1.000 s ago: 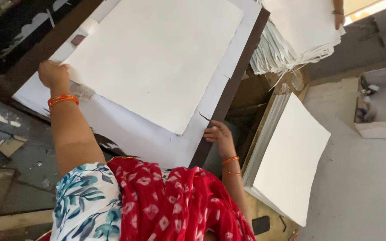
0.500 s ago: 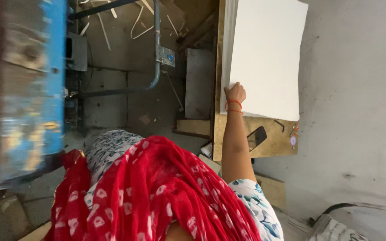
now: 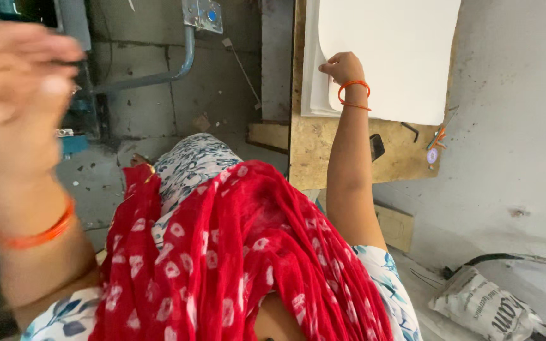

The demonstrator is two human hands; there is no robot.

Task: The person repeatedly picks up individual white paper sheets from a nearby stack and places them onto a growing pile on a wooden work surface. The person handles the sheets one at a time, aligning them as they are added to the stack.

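In the upper middle of the frame the right hand (image 3: 344, 67) rested on the stack of white sheets (image 3: 387, 50), near its lower left corner. The fingers (image 3: 327, 68) were curled over and pressed down at the left edge of the stack, with the thumb side tucked toward the paper; the hand was half closed rather than spread. Whether it pinched the top sheet or only pressed on it could not be told. Thin orange bangles (image 3: 354, 93) circled that wrist.

The stack lay on a wooden board (image 3: 323, 148) that ran down the upper middle of the frame, and the paper covered most of the board's upper part. A small dark object (image 3: 377, 146) lay on the board just below the stack, beside the forearm, and a pair of small orange-handled tools (image 3: 436, 137) sat near the board's right edge.

The left hand (image 3: 17, 82) was raised at the upper left of the frame, close to the camera and blurred. It appeared loosely open and held nothing visible, though the blur hid the fingers. An orange bangle (image 3: 36, 235) sat on its wrist.

A red dotted scarf (image 3: 222, 252) filled the lower middle. A grey pipe (image 3: 159, 72) crossed the concrete floor (image 3: 507, 158) at the upper left, and a printed sack (image 3: 481, 303) lay at the lower right.
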